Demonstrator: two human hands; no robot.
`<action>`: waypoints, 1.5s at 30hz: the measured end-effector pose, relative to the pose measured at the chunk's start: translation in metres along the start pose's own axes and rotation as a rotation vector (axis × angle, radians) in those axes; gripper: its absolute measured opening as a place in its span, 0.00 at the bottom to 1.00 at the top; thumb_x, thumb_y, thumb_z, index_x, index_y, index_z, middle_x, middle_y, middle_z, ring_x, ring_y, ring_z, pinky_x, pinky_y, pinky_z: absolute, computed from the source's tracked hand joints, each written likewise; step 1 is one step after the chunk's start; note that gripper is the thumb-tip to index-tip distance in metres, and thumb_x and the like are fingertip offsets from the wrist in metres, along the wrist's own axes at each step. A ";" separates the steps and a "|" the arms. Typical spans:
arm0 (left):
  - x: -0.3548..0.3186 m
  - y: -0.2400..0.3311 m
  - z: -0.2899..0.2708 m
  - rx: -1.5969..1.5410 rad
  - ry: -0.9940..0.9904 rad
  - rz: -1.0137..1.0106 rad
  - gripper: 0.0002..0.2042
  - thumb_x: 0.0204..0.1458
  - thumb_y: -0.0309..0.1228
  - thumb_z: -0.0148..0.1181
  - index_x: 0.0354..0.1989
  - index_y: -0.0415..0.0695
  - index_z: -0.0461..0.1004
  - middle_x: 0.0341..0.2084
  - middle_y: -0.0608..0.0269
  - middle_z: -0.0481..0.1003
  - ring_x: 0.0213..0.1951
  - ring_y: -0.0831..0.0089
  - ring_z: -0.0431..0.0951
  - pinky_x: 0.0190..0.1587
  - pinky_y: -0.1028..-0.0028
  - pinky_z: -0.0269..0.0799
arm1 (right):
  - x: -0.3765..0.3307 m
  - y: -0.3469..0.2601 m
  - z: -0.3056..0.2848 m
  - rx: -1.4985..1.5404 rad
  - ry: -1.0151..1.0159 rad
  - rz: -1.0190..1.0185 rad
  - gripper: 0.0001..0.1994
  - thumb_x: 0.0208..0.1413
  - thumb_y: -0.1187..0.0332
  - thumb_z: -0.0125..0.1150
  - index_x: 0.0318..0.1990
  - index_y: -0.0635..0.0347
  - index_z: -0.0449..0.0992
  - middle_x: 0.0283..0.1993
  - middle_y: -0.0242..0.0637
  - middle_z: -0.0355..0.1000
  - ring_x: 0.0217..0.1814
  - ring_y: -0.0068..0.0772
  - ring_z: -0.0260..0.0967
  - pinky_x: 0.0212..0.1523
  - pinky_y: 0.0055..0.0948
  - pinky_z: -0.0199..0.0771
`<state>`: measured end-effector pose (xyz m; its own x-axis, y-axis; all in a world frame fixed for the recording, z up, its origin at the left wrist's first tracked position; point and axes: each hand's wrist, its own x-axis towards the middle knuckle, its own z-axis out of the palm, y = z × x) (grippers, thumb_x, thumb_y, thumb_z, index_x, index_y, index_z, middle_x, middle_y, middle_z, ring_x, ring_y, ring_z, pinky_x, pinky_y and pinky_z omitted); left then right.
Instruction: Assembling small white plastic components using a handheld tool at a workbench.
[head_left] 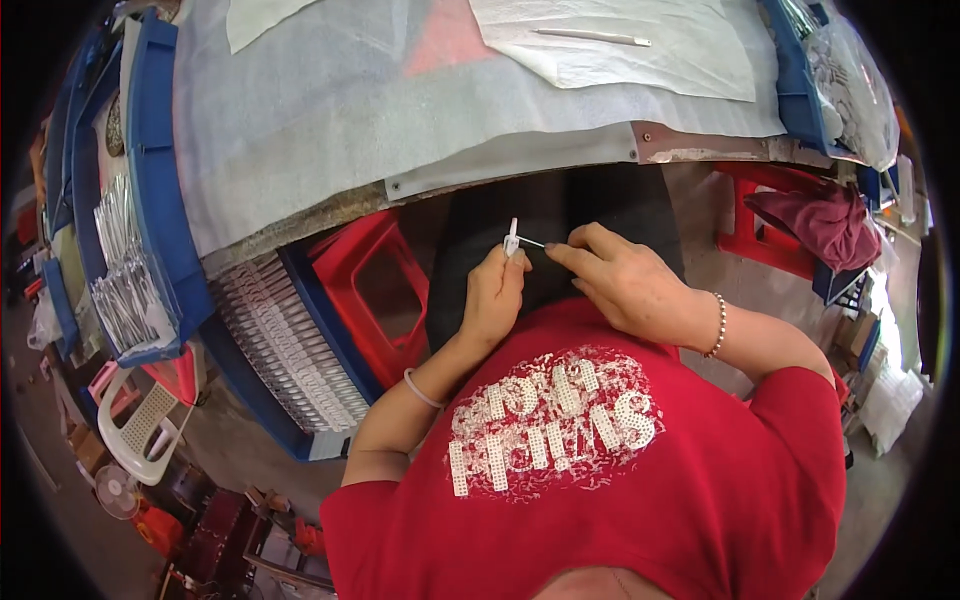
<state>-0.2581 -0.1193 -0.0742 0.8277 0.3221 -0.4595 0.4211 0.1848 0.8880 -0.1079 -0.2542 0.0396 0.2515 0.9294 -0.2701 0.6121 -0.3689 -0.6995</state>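
Observation:
Low in front of my body, just below the table edge, my left hand (495,300) pinches a small white piece (512,242) with a narrow tip pointing up. From the right, my right hand (630,282) grips a thin metal rod (532,242) between thumb and fingers. The rod's far end meets the white piece, or lies just in front of it; which one I cannot tell. The rest of the rod is hidden in my right hand.
A pale sheet covers the table (320,110); a slim silver rod (590,37) lies on a white cloth (690,70). At left, a blue bin (160,180) holds metal rods, above a blue tray (330,345) of packed parts. Red stools (335,265) flank my legs; dark red fabric (830,225) rests at right.

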 end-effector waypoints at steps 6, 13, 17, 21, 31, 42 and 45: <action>-0.001 0.000 -0.001 -0.107 -0.016 -0.083 0.12 0.63 0.33 0.46 0.30 0.38 0.69 0.13 0.69 0.64 0.15 0.83 0.63 0.18 0.77 0.58 | 0.001 0.006 0.009 -0.063 0.048 -0.113 0.20 0.49 0.79 0.58 0.53 0.65 0.70 0.44 0.48 0.67 0.40 0.48 0.71 0.42 0.35 0.74; 0.001 -0.001 0.006 0.176 0.052 0.117 0.11 0.62 0.30 0.46 0.30 0.36 0.68 0.17 0.52 0.70 0.20 0.59 0.74 0.24 0.65 0.66 | 0.008 0.009 0.018 0.229 0.078 0.096 0.17 0.51 0.77 0.57 0.50 0.68 0.73 0.36 0.45 0.70 0.33 0.46 0.73 0.36 0.36 0.74; 0.001 0.003 0.008 0.269 0.062 0.193 0.09 0.61 0.28 0.45 0.32 0.35 0.67 0.21 0.45 0.72 0.26 0.47 0.76 0.27 0.59 0.68 | 0.010 0.003 0.022 -0.399 0.063 -0.156 0.12 0.53 0.73 0.55 0.44 0.67 0.76 0.26 0.41 0.71 0.25 0.42 0.73 0.27 0.36 0.72; 0.000 -0.008 0.012 0.374 0.146 0.260 0.07 0.60 0.26 0.45 0.33 0.36 0.68 0.23 0.45 0.74 0.28 0.46 0.76 0.28 0.59 0.69 | 0.021 0.025 0.032 0.252 0.194 0.178 0.12 0.49 0.69 0.62 0.43 0.59 0.79 0.24 0.44 0.71 0.25 0.38 0.73 0.28 0.36 0.72; 0.005 -0.007 0.015 0.311 0.110 0.260 0.07 0.59 0.25 0.47 0.31 0.35 0.67 0.17 0.43 0.70 0.23 0.45 0.74 0.23 0.58 0.65 | 0.032 -0.002 0.002 -0.548 -0.232 -0.147 0.23 0.41 0.69 0.60 0.50 0.63 0.75 0.22 0.42 0.70 0.24 0.39 0.73 0.24 0.33 0.74; 0.013 -0.010 0.014 0.336 0.074 0.327 0.07 0.59 0.26 0.48 0.31 0.34 0.64 0.21 0.36 0.72 0.29 0.38 0.75 0.26 0.51 0.68 | 0.032 0.025 0.004 0.448 -0.125 0.360 0.17 0.48 0.75 0.63 0.48 0.67 0.75 0.34 0.40 0.76 0.34 0.28 0.73 0.36 0.28 0.73; 0.009 -0.001 0.008 0.287 0.083 0.294 0.08 0.60 0.27 0.47 0.31 0.35 0.66 0.22 0.40 0.73 0.29 0.42 0.76 0.28 0.56 0.69 | 0.031 0.001 -0.010 0.317 -0.049 0.189 0.18 0.48 0.73 0.63 0.48 0.68 0.74 0.41 0.48 0.75 0.42 0.44 0.74 0.42 0.33 0.73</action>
<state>-0.2482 -0.1236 -0.0788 0.9003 0.3985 -0.1749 0.2672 -0.1890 0.9449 -0.0918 -0.2258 0.0370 0.2969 0.8476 -0.4399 0.2935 -0.5193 -0.8026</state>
